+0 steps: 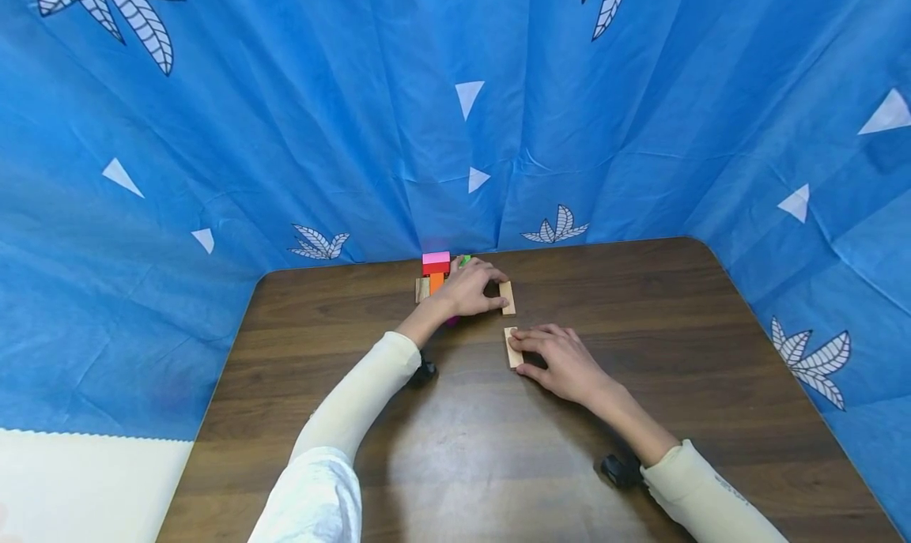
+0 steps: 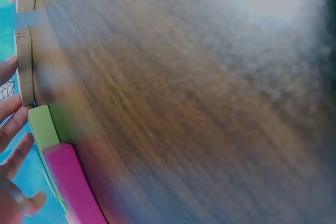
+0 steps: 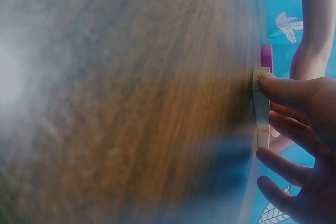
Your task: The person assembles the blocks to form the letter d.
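Note:
Two pale wooden blocks lie on the brown table, a small gap between them. The farther block (image 1: 508,299) is pinched between the thumb and fingers of the left hand (image 1: 470,288). The nearer block (image 1: 513,348) is gripped at its ends by the thumb and fingers of the right hand (image 1: 564,363). In the left wrist view, the left hand (image 2: 11,145) is at the frame's edge beside a wooden block (image 2: 24,72). The right wrist view shows the right hand (image 3: 307,140) with its thumb on a pale block (image 3: 260,80).
Beside the left hand, partly covered by it, are a pink and red block (image 1: 436,263), an orange block (image 1: 436,282), a wooden piece (image 1: 422,290) and green and magenta pieces. A blue curtain (image 1: 398,132) hangs behind the table (image 1: 299,353).

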{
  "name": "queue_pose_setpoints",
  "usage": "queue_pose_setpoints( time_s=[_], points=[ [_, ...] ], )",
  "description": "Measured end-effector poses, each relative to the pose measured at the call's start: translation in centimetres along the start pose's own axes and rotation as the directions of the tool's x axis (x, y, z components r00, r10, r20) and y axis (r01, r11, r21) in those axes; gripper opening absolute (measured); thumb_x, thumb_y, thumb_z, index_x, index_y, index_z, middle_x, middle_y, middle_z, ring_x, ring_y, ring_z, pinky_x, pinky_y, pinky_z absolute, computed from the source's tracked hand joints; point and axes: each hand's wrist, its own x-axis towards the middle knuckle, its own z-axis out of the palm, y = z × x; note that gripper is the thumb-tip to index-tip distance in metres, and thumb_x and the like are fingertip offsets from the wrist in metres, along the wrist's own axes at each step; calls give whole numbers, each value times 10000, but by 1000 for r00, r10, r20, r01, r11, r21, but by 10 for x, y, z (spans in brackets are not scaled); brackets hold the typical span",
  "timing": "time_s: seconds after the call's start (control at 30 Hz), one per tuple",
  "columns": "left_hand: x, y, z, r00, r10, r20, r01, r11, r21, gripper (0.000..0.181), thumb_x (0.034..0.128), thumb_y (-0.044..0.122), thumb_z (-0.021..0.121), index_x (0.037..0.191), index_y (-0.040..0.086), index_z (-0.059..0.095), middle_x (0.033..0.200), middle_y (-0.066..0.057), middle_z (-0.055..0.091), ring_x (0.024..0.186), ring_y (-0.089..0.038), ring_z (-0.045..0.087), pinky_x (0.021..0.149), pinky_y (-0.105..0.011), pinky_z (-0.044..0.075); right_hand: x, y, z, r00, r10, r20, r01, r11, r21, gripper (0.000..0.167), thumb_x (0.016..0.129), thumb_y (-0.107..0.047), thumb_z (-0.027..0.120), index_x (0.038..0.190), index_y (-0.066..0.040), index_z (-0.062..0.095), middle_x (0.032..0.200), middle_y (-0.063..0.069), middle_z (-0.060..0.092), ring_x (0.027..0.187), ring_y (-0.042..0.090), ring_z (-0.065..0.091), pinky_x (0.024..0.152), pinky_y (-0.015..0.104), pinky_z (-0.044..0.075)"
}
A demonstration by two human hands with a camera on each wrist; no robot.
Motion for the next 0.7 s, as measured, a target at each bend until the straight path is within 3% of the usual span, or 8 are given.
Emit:
queue_pose_setpoints(
  time_s=[0.7],
  points=[
    [-12,6,0,999,30,10,-30,1000,-1,494,980,558,732,1367,252,733,1413,60,718,1445,-239,489,1283,-700,177,2,1,0,1000,-18,-24,18,1000,-10,510,953,-358,833,1422,-191,719,1509,-2,683,1378,319,616,1138,633,436]
  ],
)
